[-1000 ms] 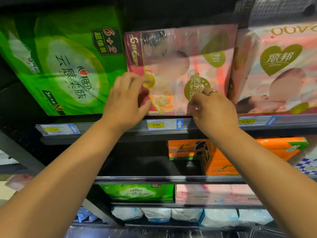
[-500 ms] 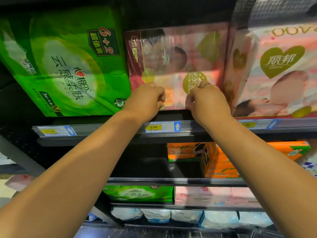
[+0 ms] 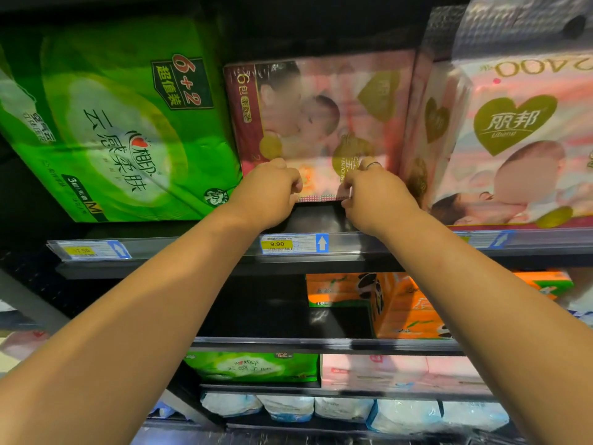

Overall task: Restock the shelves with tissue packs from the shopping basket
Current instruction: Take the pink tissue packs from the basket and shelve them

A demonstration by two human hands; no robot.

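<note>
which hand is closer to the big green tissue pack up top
Left. The left hand grips the lower left corner of the pink plastic-wrapped tissue pack, beside the big green tissue pack; the right hand grips it farther right.

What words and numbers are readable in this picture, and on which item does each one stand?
"6+2", "超值装", "云感柔肤", "M": green pack, top shelf.
"6包": middle pink pack.
"丽邦", "Libang": right pink pack.
"9.90": middle price tag.
"10": orange pack.
Left price tag and all small print: too blurred to read.
</note>
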